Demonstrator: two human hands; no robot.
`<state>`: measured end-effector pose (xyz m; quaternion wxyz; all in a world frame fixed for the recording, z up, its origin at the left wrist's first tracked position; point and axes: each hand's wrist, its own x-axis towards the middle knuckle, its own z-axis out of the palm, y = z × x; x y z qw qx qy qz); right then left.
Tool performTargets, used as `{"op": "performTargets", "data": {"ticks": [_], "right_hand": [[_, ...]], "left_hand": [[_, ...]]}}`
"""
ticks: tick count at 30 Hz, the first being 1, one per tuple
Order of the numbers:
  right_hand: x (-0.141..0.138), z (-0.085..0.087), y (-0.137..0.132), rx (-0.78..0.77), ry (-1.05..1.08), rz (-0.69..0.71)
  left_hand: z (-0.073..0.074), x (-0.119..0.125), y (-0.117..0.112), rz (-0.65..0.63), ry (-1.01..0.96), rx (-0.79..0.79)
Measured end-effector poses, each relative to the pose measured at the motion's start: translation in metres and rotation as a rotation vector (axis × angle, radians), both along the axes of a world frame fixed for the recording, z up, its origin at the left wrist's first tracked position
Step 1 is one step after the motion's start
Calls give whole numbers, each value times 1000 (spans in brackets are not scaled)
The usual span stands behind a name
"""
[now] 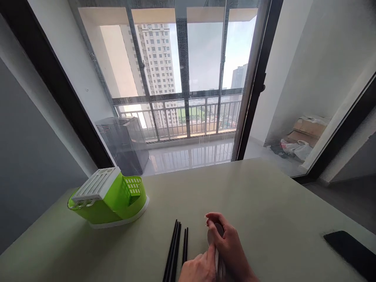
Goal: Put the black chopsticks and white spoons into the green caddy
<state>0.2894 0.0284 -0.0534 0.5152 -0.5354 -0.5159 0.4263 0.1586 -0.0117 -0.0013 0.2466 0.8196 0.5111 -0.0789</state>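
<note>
Near the table's front edge, my right hand [230,243] is closed around the rounded heads of what look like spoons [210,237]. Just below it, my left hand [198,268] grips their handles, its index finger lying along them. My fingers hide most of the spoons, and the lower handle ends are partly covered. To the left of my hands lie black chopsticks [173,250], several in one bunch and a thinner pair [185,244] a little apart, all pointing away from me.
A green cutlery holder [117,203] with a white slotted top stands at the table's left. A black phone-like slab [351,250] lies at the right edge. Beyond the pale table [249,184] are a sliding glass door [249,98] and a balcony.
</note>
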Motion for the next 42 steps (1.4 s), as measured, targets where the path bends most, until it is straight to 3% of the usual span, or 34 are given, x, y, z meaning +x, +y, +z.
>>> {"op": "performTargets", "data": {"ticks": [6,13,21,25,30,34,37,42], "right_hand": [[6,-7,5,-25,53,-31],[14,-9,10,4,76,-100],[21,-9,14,-10,62,-129],[26,-9,16,-11,64,-125],[31,-10,19,-18,60,-151],[37,-11,21,-29,58,-171],[42,-13,23,-46,71,-177],[50,-17,25,-58,87,-191]], "left_hand": [[2,-1,0,-42,-42,28],[20,2,-1,-16,-37,-53],[22,0,-2,-32,-47,-60],[33,-4,-1,-35,-22,-49],[60,-31,7,52,-130,262],[88,-75,29,186,-180,711],[104,-112,46,360,-80,1021],[114,-156,54,668,195,1107]]}}
